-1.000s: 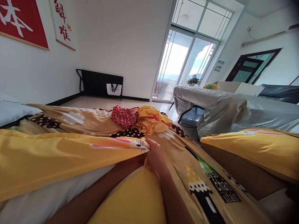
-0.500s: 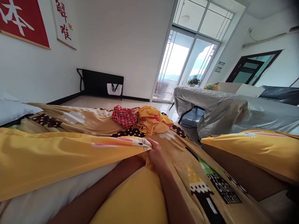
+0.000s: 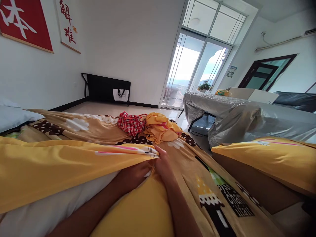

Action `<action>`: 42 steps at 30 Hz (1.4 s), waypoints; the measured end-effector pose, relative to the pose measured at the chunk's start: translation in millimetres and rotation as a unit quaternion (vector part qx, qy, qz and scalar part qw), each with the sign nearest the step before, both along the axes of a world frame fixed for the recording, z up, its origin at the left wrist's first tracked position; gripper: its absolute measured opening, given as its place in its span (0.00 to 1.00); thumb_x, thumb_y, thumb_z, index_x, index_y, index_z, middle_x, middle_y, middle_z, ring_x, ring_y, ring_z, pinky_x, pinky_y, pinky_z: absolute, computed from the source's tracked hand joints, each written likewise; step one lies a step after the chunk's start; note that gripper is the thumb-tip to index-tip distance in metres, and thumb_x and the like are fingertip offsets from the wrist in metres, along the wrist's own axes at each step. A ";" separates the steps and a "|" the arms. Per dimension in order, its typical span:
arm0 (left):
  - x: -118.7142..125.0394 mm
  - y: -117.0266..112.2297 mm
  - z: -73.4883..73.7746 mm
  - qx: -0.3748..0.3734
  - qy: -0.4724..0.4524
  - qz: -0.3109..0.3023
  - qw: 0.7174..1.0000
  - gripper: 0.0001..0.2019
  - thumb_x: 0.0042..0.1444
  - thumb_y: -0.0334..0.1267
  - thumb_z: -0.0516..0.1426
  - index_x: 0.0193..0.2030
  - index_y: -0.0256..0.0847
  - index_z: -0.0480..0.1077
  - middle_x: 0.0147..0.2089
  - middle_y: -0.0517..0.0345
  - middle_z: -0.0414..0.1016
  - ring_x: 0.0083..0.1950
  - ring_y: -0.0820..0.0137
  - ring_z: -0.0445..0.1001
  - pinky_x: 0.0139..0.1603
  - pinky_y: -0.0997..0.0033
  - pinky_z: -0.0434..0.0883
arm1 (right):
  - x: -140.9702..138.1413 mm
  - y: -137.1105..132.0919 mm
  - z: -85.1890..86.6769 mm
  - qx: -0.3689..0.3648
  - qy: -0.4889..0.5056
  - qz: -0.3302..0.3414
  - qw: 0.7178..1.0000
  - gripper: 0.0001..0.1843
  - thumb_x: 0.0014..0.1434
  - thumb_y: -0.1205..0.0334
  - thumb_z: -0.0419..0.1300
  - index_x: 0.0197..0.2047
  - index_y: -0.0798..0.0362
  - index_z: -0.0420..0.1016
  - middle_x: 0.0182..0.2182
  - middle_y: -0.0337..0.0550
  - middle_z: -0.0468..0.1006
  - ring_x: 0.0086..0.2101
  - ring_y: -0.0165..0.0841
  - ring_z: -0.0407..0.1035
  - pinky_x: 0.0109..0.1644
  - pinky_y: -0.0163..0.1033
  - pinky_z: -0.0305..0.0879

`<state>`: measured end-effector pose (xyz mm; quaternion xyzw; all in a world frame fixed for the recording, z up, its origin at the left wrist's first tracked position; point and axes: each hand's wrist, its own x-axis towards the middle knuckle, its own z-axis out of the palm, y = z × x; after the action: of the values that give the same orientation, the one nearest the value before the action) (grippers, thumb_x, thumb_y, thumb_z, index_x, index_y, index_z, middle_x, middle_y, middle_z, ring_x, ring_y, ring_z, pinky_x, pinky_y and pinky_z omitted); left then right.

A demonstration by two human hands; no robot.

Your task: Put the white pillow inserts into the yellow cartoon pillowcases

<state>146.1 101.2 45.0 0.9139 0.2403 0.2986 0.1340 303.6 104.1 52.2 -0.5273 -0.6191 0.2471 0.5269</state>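
Note:
A yellow pillowcase [image 3: 61,164] printed with a rabbit face and pink ears lies over a white pillow [image 3: 29,204], its mouth parted toward me. My right hand [image 3: 163,163] is closed on the edge of the case beside the rabbit's whiskers. Between the upper and lower yellow layers, my left hand [image 3: 135,176] is curled, with a small white bit of the pillow showing at its fingers; the case partly covers those fingers. The lower yellow layer spreads between my forearms.
A patterned brown blanket [image 3: 182,168] covers the bed. On it lie a red plaid cloth [image 3: 132,123] and a crumpled yellow cloth [image 3: 161,128]. At right, another yellow pillow [image 3: 276,161] rests on a cardboard box [image 3: 249,181]. A plastic-covered table [image 3: 227,112] stands behind.
My left hand has drawn back out from under the upper layer, so its knuckles now show. My right hand keeps its grip and has shifted slightly left.

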 end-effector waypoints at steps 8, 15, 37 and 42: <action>-1.6 0.7 -7.4 0.109 0.032 0.011 0.993 0.16 0.62 0.37 0.50 0.54 0.39 0.70 0.61 0.48 0.68 0.63 0.58 0.65 0.66 0.53 0.61 | -3.5 -4.3 8.7 -0.004 0.006 0.001 1.000 0.22 0.40 0.68 0.46 0.36 0.53 0.76 0.32 0.40 0.79 0.32 0.34 0.68 0.36 0.34 0.61; -0.2 2.7 -17.7 0.201 0.041 0.059 0.977 0.19 0.61 0.34 0.50 0.58 0.37 0.66 0.59 0.44 0.69 0.61 0.56 0.67 0.66 0.51 0.60 | -4.3 -7.9 12.0 0.006 -0.022 -0.032 0.999 0.24 0.39 0.68 0.46 0.37 0.52 0.77 0.31 0.39 0.79 0.31 0.34 0.67 0.35 0.34 0.59; 1.5 5.1 -22.0 0.196 0.064 0.094 0.974 0.20 0.60 0.34 0.51 0.59 0.37 0.66 0.62 0.44 0.67 0.61 0.53 0.66 0.68 0.48 0.55 | -6.1 -6.2 9.3 0.019 -0.041 -0.064 0.997 0.24 0.41 0.69 0.47 0.39 0.53 0.77 0.33 0.41 0.79 0.34 0.35 0.68 0.38 0.35 0.61; 1.4 7.8 -22.8 0.144 0.022 0.107 0.984 0.20 0.60 0.36 0.52 0.59 0.44 0.67 0.62 0.50 0.67 0.62 0.54 0.66 0.67 0.46 0.57 | -5.6 -6.4 7.9 0.016 -0.052 -0.075 0.996 0.23 0.42 0.69 0.47 0.39 0.52 0.77 0.32 0.40 0.80 0.33 0.35 0.68 0.37 0.35 0.62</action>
<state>147.6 109.0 22.2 0.8991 0.2940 0.3221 -0.0370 297.9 97.8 60.1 -0.5759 -0.6081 0.1691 0.5196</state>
